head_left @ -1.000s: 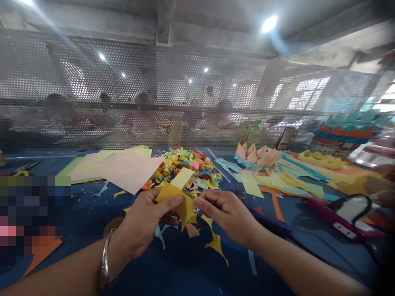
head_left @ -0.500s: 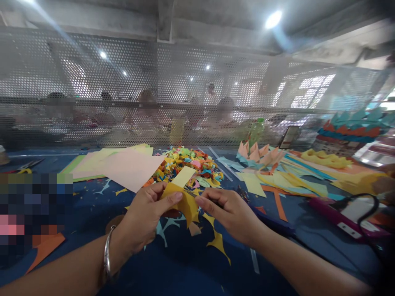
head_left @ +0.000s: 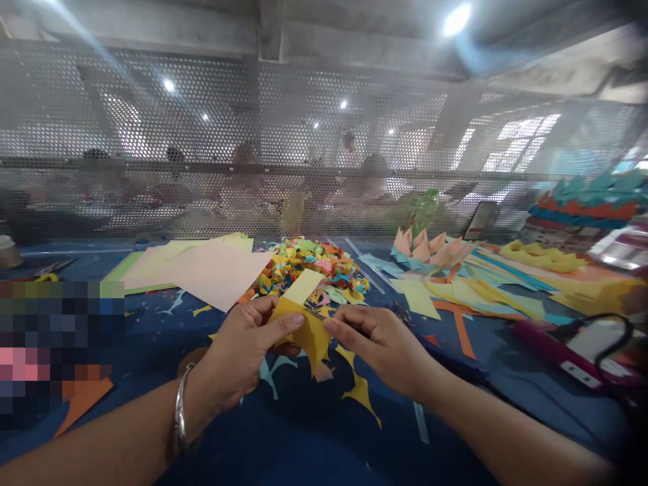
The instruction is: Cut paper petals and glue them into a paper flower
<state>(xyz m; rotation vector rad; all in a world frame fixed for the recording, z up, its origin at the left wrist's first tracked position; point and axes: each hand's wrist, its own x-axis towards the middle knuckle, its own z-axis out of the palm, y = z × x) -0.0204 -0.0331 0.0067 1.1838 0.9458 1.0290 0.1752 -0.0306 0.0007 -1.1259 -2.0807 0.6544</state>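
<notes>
My left hand, with a silver bangle at the wrist, pinches a folded yellow paper between thumb and fingers. The paper curves down toward a point, and a pale yellow strip sticks up behind it. At the paper's right edge, my right hand is closed around a thin dark metal tool. Most of that tool is hidden by the fingers, so its kind does not show. Yellow paper scraps and light blue scraps lie on the blue tabletop below.
Behind my hands is a heap of colourful paper bits, with paper sheets to its left. On the right lie folded paper crowns, paper strips and a purple power strip with a cable. A perforated metal screen closes the back.
The view has shifted slightly, moving the scene a little right and up. Both hands keep their hold, and the yellow paper hangs at nearly the same angle.
</notes>
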